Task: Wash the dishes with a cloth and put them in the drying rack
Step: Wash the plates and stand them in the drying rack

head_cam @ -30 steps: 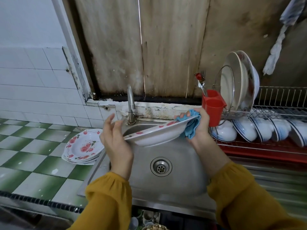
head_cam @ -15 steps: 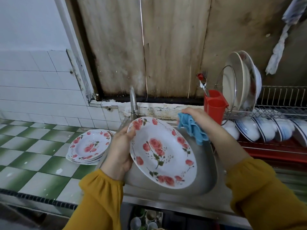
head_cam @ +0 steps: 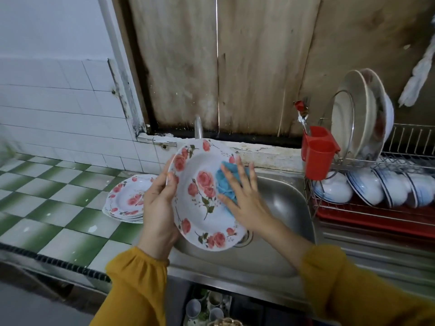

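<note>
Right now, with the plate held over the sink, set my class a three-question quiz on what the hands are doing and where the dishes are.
1. True or false: the left hand grips the floral plate by its rim.
2. The right hand presses the blue cloth against the plate's: A) patterned face, B) underside, C) neither.
3. On which side of the sink does the stack of plates lie?
Key: 1 true; 2 A; 3 left.
</note>
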Demonstrator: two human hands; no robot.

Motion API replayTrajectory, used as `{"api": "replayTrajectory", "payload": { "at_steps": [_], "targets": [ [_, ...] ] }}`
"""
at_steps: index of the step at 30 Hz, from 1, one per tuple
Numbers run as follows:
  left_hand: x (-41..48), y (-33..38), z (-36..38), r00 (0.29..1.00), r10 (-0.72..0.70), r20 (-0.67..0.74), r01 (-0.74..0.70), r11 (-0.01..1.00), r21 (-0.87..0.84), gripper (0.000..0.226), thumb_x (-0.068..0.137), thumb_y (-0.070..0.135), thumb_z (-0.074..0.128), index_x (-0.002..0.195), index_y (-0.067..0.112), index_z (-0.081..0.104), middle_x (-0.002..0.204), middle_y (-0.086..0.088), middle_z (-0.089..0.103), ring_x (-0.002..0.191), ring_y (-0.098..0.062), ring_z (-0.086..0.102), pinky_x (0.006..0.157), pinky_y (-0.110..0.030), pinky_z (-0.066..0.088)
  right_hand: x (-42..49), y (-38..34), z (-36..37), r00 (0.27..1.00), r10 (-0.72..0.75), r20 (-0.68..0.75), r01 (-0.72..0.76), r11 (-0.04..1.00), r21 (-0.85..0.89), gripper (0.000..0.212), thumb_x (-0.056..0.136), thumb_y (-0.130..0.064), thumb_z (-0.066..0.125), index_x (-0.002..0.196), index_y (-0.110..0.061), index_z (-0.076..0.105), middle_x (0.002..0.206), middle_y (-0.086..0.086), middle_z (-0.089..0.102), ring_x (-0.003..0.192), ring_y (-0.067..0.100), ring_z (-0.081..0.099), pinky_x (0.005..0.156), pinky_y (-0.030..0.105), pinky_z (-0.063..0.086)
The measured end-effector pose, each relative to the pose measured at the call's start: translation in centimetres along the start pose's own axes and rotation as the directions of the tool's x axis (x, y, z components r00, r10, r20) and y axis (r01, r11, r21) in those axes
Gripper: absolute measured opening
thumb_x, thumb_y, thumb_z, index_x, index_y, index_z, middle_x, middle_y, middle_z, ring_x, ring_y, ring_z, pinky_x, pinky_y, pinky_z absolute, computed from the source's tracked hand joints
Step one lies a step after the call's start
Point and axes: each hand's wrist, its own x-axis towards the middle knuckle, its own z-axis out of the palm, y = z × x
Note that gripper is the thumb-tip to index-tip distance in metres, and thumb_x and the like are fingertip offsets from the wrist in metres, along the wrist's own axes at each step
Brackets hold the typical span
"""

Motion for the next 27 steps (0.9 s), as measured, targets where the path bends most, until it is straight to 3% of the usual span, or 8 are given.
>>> {"api": "replayTrajectory", "payload": {
  "at_steps": [4, 7, 11, 14, 18, 23, 25, 27],
  "targets": [
    [-1.0, -0.8, 1.3, 0.996, -0.004, 0.088, 0.0, 0.999, 0.04, 0.042, 0.087, 0.024, 0.05, 0.128, 0.026, 0.058, 0.117, -0.001, 0.071, 0.108, -0.019, 0.067, 0.091, -0.035, 0.056, 2.0, -4.0, 1.1, 0.959, 0.068, -0.275, 0.008, 0.964, 0.267, 0.07, 0.095, -0.059, 0.025, 0.144, -0.049, -0.023, 0.151, -0.02, -0.039, 0.139, 0.016, -0.04, 0.114, 0.048, -0.016],
    [-0.7, -0.6, 0.5, 0.997, 0.073, -0.02, -0.074, 0.997, -0.004, 0.04, 0.097, 0.016, 0.045, 0.135, 0.026, 0.053, 0.128, -0.003, 0.065, 0.121, -0.021, 0.06, 0.106, -0.042, 0.045, 0.8, -7.5, 2.9, 0.954, -0.276, -0.114, 0.298, 0.881, 0.366, 0.066, 0.101, -0.043, 0.034, 0.154, -0.032, -0.004, 0.161, -0.01, -0.022, 0.146, 0.017, -0.027, 0.119, 0.04, -0.015],
    [0.0, 1.2, -3.0, 0.984, 0.057, -0.171, -0.08, 0.988, -0.13, 0.042, 0.097, 0.017, 0.047, 0.138, 0.023, 0.051, 0.12, -0.003, 0.07, 0.111, -0.024, 0.066, 0.088, -0.036, 0.057, 1.0, -4.0, 4.2, 0.775, -0.616, 0.14, 0.597, 0.786, 0.16, 0.058, 0.1, -0.048, 0.037, 0.151, -0.039, 0.012, 0.162, -0.016, -0.005, 0.149, 0.018, -0.017, 0.12, 0.044, -0.011],
    [-0.6, 1.3, -4.2, 0.973, 0.067, -0.22, -0.086, 0.993, -0.075, 0.043, 0.086, 0.023, 0.053, 0.128, 0.02, 0.06, 0.121, -0.003, 0.069, 0.112, -0.023, 0.065, 0.091, -0.036, 0.056, 3.0, -0.2, 4.5, 0.854, -0.489, 0.175, 0.514, 0.844, -0.152, 0.057, 0.095, -0.069, 0.011, 0.147, -0.054, -0.008, 0.157, -0.021, -0.025, 0.145, 0.018, -0.029, 0.117, 0.062, -0.007],
    [-1.5, -0.3, -3.2, 0.972, 0.073, -0.224, -0.074, 0.997, 0.005, 0.049, 0.084, 0.027, 0.056, 0.131, 0.014, 0.059, 0.126, -0.005, 0.066, 0.118, -0.026, 0.062, 0.104, -0.047, 0.047, 5.7, -3.6, 4.2, 0.983, -0.168, -0.072, 0.173, 0.983, 0.065, 0.069, 0.089, -0.074, 0.008, 0.146, -0.047, -0.022, 0.153, -0.018, -0.037, 0.141, 0.019, -0.037, 0.112, 0.046, -0.015],
    [-0.8, 1.0, -3.4, 0.933, 0.155, -0.326, -0.162, 0.987, 0.008, 0.035, 0.093, 0.026, 0.049, 0.124, 0.018, 0.062, 0.123, -0.004, 0.068, 0.119, -0.024, 0.061, 0.102, -0.04, 0.049, 3.1, -10.2, 5.6, 0.78, -0.617, 0.109, 0.544, 0.753, 0.371, 0.071, 0.1, -0.047, 0.033, 0.153, -0.026, -0.01, 0.161, -0.008, -0.019, 0.148, 0.015, -0.02, 0.119, 0.029, -0.015],
    [-0.3, 2.4, -5.1, 0.926, 0.157, -0.343, -0.18, 0.983, -0.036, 0.036, 0.091, 0.027, 0.049, 0.124, 0.02, 0.062, 0.123, -0.005, 0.068, 0.117, -0.025, 0.062, 0.098, -0.04, 0.052, 3.4, -8.2, 5.9, 0.681, -0.701, 0.213, 0.677, 0.713, 0.183, 0.065, 0.099, -0.051, 0.03, 0.152, -0.029, 0.0, 0.16, -0.014, -0.014, 0.148, 0.01, -0.019, 0.12, 0.035, -0.014],
    [-0.1, 3.0, -6.3, 0.919, 0.182, -0.351, -0.211, 0.976, -0.047, 0.037, 0.086, 0.028, 0.053, 0.121, 0.022, 0.064, 0.126, -0.005, 0.066, 0.118, -0.026, 0.062, 0.094, -0.038, 0.053, 5.7, -6.0, 6.1, 0.75, -0.632, 0.194, 0.652, 0.757, -0.053, 0.064, 0.098, -0.058, 0.021, 0.153, -0.033, -0.002, 0.159, -0.015, -0.022, 0.146, 0.01, -0.025, 0.121, 0.049, -0.009]
  ]
}}
